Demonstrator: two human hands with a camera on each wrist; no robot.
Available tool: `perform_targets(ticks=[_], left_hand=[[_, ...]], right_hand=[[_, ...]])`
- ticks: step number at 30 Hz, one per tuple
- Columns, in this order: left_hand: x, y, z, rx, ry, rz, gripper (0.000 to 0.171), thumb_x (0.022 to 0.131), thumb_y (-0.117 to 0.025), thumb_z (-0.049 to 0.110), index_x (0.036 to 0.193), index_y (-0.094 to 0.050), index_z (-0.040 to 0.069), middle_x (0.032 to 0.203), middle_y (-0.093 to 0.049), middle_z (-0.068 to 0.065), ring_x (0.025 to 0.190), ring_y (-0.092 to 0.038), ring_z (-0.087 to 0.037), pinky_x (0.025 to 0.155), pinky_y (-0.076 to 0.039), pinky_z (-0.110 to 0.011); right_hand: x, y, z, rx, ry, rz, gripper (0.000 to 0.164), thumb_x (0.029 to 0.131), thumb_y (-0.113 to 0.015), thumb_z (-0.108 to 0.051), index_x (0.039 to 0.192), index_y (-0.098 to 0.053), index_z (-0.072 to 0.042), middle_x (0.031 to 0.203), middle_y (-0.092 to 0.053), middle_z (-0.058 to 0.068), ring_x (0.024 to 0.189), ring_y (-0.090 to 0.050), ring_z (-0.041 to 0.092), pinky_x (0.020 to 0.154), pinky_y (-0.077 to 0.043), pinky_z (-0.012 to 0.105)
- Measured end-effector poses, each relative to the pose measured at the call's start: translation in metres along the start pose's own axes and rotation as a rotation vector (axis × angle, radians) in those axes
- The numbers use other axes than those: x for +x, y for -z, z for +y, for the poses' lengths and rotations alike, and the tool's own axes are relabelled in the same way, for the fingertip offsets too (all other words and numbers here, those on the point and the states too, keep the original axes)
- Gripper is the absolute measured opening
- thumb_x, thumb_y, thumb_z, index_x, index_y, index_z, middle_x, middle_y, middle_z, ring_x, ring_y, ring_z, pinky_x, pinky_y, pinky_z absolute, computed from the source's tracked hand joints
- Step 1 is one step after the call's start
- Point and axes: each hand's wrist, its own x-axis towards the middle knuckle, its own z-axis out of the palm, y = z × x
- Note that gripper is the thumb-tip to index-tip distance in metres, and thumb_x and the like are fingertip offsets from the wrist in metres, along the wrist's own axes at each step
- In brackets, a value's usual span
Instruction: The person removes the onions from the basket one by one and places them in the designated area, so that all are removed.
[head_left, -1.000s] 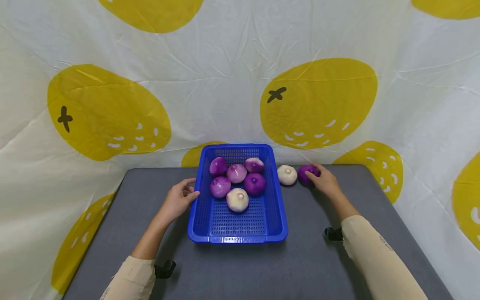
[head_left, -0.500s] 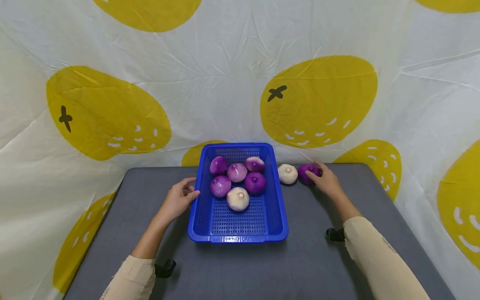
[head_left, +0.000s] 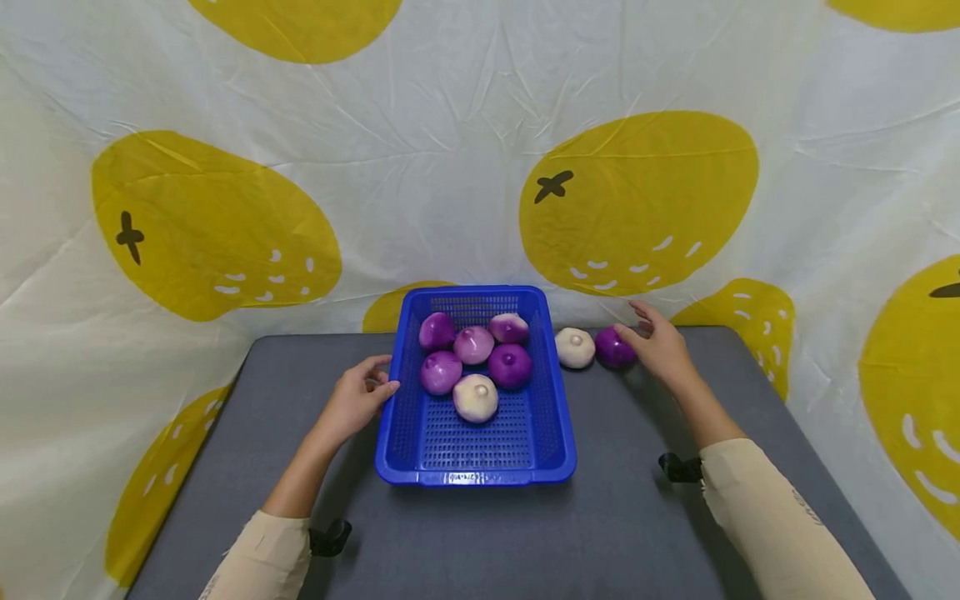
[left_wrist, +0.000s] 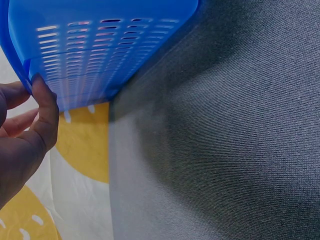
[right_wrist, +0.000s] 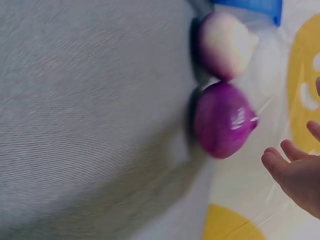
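Observation:
A blue plastic basket [head_left: 480, 454] stands mid-table with several purple and pale onions inside. My left hand [head_left: 357, 402] is at its left side; in the left wrist view, the thumb and fingers pinch the rim [left_wrist: 22, 82]. To the basket's right, a whitish onion [head_left: 576, 348] and a purple onion [head_left: 613, 350] sit side by side on the grey table. Close to the purple one is my right hand [head_left: 658, 346], fingers spread and holding nothing. In the right wrist view, a gap shows between these fingers [right_wrist: 272, 162] and the purple onion [right_wrist: 225, 120].
The grey tabletop [head_left: 480, 550] ends at the back against a white cloth [head_left: 450, 192] printed with yellow fruit shapes. A black wrist mount [head_left: 330, 539] sits on the left forearm, and another mount [head_left: 679, 468] on the right.
My right hand has let go of the purple onion and drawn back up and to the right, its fingers opening. The onion stays beside the whitish one; left hand and basket are unmoved.

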Motion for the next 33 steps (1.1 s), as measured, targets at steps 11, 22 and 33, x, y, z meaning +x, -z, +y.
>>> perform_targets(ticks=[11, 22, 33], left_hand=[[0.0, 0.001, 0.002, -0.001, -0.001, -0.009, 0.047, 0.101, -0.065, 0.008, 0.144, -0.052, -0.004, 0.102, -0.059, -0.019, 0.078, -0.065, -0.023, 0.067, -0.062, -0.042], [0.001, 0.0, 0.002, 0.002, 0.002, -0.002, 0.046, 0.101, -0.066, 0.009, 0.143, -0.053, -0.004, 0.102, -0.059, -0.019, 0.077, -0.065, -0.023, 0.068, -0.062, -0.044], [0.0, -0.001, 0.003, -0.008, -0.002, 0.0, 0.046, 0.101, -0.066, 0.008, 0.143, -0.053, -0.005, 0.101, -0.06, -0.02, 0.077, -0.065, -0.022, 0.069, -0.062, -0.049]], right_hand=[[0.007, -0.005, -0.056, 0.079, 0.147, -0.186, 0.069, 0.104, -0.063, -0.034, 0.16, -0.033, -0.006, 0.165, -0.032, 0.023, 0.148, -0.036, 0.049, 0.118, -0.032, 0.064], [0.015, -0.037, -0.105, 0.113, 0.271, -0.344, 0.066, 0.099, -0.071, -0.029, 0.156, -0.043, -0.01, 0.16, -0.042, 0.018, 0.144, -0.045, 0.043, 0.118, -0.036, 0.059], [0.014, -0.074, -0.133, 0.216, 0.345, -0.59, 0.069, 0.095, -0.076, -0.019, 0.155, -0.043, -0.01, 0.156, -0.048, 0.016, 0.144, -0.046, 0.044, 0.117, -0.038, 0.059]])
